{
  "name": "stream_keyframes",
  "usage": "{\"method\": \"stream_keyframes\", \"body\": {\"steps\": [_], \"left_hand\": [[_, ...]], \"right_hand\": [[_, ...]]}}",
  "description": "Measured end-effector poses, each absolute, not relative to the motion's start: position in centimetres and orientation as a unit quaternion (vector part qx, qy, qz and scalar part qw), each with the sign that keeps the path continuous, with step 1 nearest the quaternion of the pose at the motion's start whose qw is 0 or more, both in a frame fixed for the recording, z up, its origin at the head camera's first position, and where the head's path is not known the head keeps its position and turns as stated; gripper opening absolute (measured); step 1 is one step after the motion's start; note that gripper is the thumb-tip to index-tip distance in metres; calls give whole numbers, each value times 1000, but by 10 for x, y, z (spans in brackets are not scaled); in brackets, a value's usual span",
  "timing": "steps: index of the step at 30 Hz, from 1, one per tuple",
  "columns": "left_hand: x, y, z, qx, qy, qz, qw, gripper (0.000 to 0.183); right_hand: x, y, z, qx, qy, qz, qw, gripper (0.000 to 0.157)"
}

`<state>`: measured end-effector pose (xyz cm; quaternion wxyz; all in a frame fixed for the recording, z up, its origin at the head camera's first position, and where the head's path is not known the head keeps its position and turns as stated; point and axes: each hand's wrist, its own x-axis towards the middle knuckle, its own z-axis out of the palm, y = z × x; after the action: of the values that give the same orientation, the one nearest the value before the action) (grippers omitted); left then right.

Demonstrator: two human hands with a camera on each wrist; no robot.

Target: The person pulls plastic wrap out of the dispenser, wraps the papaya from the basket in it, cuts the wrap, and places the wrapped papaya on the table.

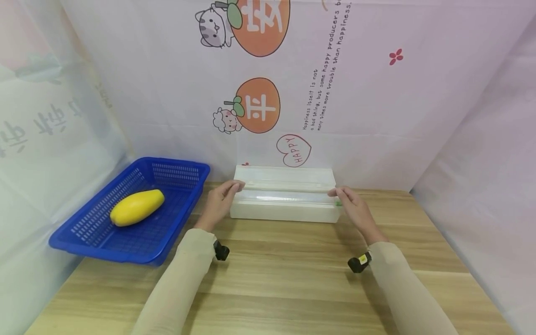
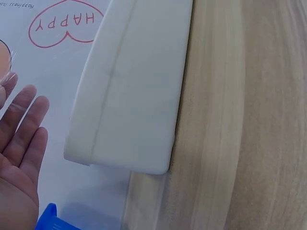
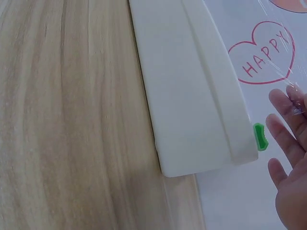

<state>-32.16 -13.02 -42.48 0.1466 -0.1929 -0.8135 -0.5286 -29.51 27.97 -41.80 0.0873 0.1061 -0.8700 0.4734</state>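
Note:
A white cling film dispenser (image 1: 284, 212) stands at the back of the table, its lid (image 1: 284, 175) raised against the wall. Clear cling film (image 1: 289, 196) spans the top of its box. My left hand (image 1: 218, 204) pinches the film's left corner between thumb and forefinger, other fingers loosely spread. At the opposite end my right hand (image 1: 356, 211) pinches the right corner; wrinkled film shows at its fingertips in the right wrist view. A green cutter slider (image 3: 260, 137) sits on the dispenser's right end. The roll inside is mostly hidden.
To the left, a blue plastic basket (image 1: 167, 242) holds a yellow, elongated fruit or squash (image 1: 137, 208). White printed sheets (image 1: 368, 102) form the back and side walls close behind the dispenser. Wooden tabletop (image 1: 289, 279) lies between my forearms.

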Motion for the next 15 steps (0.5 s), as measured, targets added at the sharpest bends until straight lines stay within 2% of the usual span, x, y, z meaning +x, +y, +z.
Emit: {"method": "stream_keyframes", "body": {"steps": [15], "left_hand": [[-320, -127, -415, -188, -810, -525, 183, 31]], "right_hand": [[-292, 280, -411, 132, -854, 490, 116, 46]]}}
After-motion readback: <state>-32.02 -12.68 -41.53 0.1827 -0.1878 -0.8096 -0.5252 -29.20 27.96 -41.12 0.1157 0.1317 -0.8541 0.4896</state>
